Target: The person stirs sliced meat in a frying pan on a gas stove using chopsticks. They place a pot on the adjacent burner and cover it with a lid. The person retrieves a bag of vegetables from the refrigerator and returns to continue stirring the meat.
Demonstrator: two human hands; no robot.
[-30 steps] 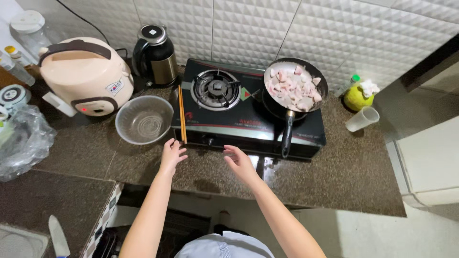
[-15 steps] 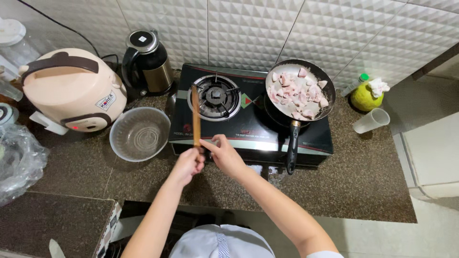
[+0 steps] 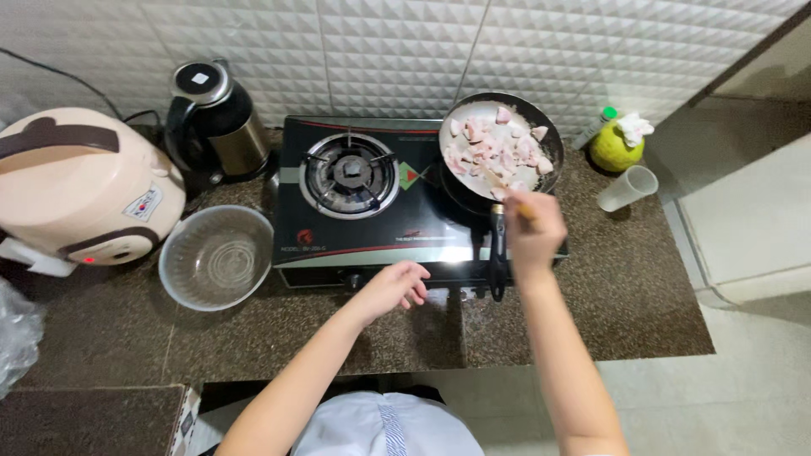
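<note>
Head view looks straight down on a dark speckled counter (image 3: 617,295) with a black 2-burner gas stove (image 3: 397,211) at its middle. My right hand (image 3: 534,230) is closed around a pair of wooden chopsticks (image 3: 517,205), and only a short tan stretch of them shows past the knuckles; their tips are hard to make out among the food. They reach into the black frying pan (image 3: 498,143) at 1 o'clock from the stove's centre, which holds pale pink meat pieces (image 3: 498,152). The pan's black handle (image 3: 498,253) runs toward 6 o'clock and passes partly under my right hand, so I cannot tell whether the hand touches it. My left hand (image 3: 390,287) hovers open, fingers loosely spread, over the stove's front edge at 6 o'clock, holding nothing; the stove's knobs below it are mostly hidden.

At 9 o'clock sit a clear glass bowl (image 3: 216,257) and a beige rice cooker (image 3: 80,194), cut off by the left edge. A steel kettle (image 3: 215,118) stands at 10 o'clock. At 3 o'clock are a green bottle (image 3: 617,143) and a plastic cup (image 3: 627,187).

Against 0.5 s ago: both hands then met at the chopsticks near the left burner (image 3: 350,173); now my right hand alone has carried them over to the pan, and the left has dropped away empty.
</note>
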